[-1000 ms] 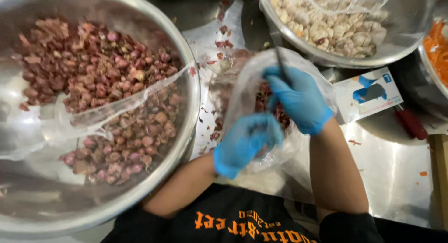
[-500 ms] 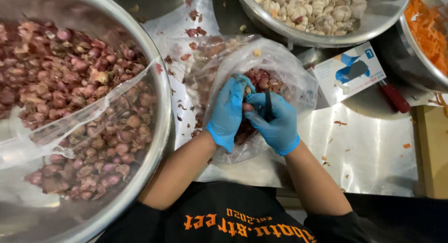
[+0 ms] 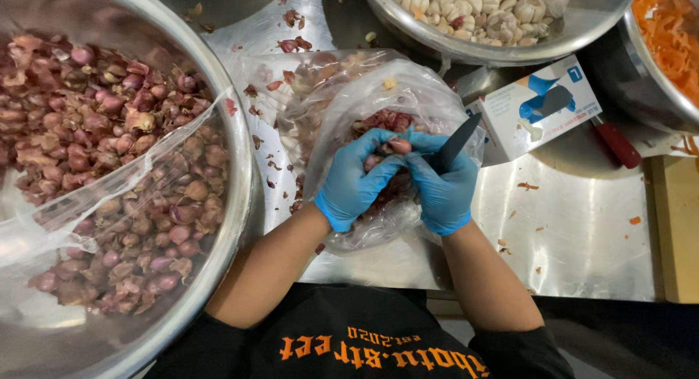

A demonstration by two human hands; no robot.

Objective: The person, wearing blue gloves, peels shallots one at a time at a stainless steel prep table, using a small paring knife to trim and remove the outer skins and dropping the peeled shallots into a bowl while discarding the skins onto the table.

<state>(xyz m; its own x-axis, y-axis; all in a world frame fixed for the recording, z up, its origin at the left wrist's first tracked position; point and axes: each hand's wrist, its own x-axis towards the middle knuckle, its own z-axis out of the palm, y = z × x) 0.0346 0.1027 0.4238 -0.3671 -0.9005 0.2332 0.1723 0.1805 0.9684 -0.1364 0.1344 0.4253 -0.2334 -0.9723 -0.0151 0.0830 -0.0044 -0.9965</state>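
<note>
Two blue-gloved hands meet at frame centre over a clear plastic bag [image 3: 397, 102] of peelings on the steel table [image 3: 582, 233]. Left hand [image 3: 354, 176] has its fingers curled round a small shallot [image 3: 399, 144], pinching it at the tips; right hand [image 3: 443, 182] is clenched on a dark knife [image 3: 455, 142], blade angled up-right w/ the edge close to the shallot. Looks like the peeling/trimming step is in hand, skins dropping into the bag below

Next move, as I judge it: a short controlled cut or pull at the shallot's end, thumb steadying, blade kept off the left fingertips, scraps kept over the bag

Round abt: big steel bowl [image 3: 240, 204] at left full of unpeeled red shallots [image 3: 109, 168] under a loose plastic sheet; bowl of garlic [image 3: 480, 8] at top centre; bowl of shredded carrot [image 3: 670, 37] top right; glove box [image 3: 539, 106] right of the hands, red-handled tool [image 3: 615, 142] just beside it; wooden board [image 3: 677, 226] at right edge; skin bits scattered on the table
</note>
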